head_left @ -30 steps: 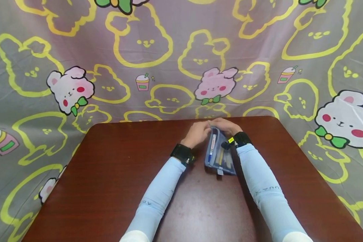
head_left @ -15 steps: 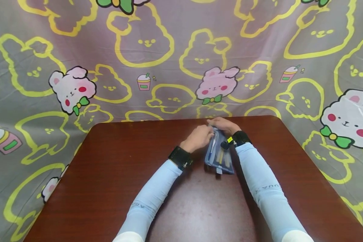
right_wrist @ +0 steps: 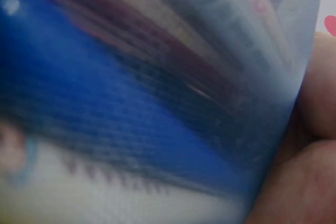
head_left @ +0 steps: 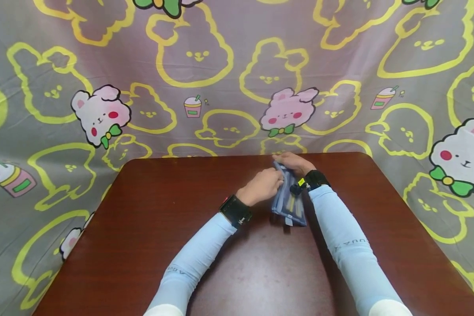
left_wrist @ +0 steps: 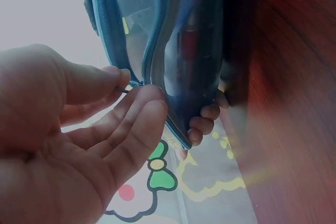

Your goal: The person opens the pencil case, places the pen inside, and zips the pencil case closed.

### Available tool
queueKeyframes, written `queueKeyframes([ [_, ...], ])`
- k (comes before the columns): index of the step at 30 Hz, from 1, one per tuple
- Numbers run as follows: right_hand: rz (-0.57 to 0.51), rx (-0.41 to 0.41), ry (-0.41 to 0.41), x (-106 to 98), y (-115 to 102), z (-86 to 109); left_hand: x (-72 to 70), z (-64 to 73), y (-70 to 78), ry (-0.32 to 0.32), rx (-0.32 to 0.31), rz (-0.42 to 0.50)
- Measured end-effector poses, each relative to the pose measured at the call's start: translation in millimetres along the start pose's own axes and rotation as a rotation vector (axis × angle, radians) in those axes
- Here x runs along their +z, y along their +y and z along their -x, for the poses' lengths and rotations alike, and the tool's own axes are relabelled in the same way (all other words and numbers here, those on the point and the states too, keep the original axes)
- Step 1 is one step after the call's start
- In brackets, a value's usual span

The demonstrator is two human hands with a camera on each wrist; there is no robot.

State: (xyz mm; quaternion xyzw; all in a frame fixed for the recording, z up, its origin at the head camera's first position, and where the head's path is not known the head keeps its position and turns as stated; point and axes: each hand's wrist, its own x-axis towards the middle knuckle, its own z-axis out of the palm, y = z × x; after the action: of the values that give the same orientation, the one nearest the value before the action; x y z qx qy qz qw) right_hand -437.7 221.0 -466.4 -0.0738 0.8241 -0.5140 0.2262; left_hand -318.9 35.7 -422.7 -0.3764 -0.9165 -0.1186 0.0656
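Observation:
A see-through pencil case [head_left: 279, 202] with blue trim is tilted up over the far right part of the table. My right hand [head_left: 295, 162] grips its far end; in the left wrist view several right fingertips [left_wrist: 203, 124] curl round that end. My left hand [left_wrist: 79, 129] pinches the zipper's small pull [left_wrist: 125, 91] between thumb and forefinger. Beyond the pull, toward the right hand, the zipper [left_wrist: 177, 132] is closed; on the other side its two edges stand apart. Pens and a blue item [right_wrist: 94, 87] show blurred through the case wall in the right wrist view.
The brown wooden table [head_left: 150, 228] has rounded far corners. A grey cloth [head_left: 221, 52] printed with cartoon bears and rabbits hangs behind and beside it. Both wrists wear black straps [head_left: 236, 210] over pale blue sleeves.
My left hand has moved from the case's far end back along its edge, nearer to me. My right hand keeps its grip at the far end.

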Motion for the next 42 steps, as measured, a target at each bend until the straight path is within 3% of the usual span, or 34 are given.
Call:
queueKeyframes([
  [8,0.082,-0.016,0.000,5,-2,-0.3,-0.9,15.8,9.2,-0.028,0.011,-0.043],
  [17,0.066,0.009,0.015,-3,-4,-1.2,-11.8,31.1,21.7,-0.061,0.073,-0.066],
  [23,0.101,-0.012,0.015,-2,-4,-2.2,-15.7,47.9,29.3,-0.049,0.154,-0.134],
  [31,0.181,0.019,0.033,-1,-7,-1.1,-23.9,69.4,43.9,-0.018,0.204,-0.232],
  [38,0.205,0.026,0.018,0,-7,-2.3,-30.7,87.8,52.7,-0.102,0.191,-0.218],
  [42,0.190,0.026,0.013,3,-9,-3.1,-28.4,92.5,54.5,-0.135,0.216,-0.237],
])
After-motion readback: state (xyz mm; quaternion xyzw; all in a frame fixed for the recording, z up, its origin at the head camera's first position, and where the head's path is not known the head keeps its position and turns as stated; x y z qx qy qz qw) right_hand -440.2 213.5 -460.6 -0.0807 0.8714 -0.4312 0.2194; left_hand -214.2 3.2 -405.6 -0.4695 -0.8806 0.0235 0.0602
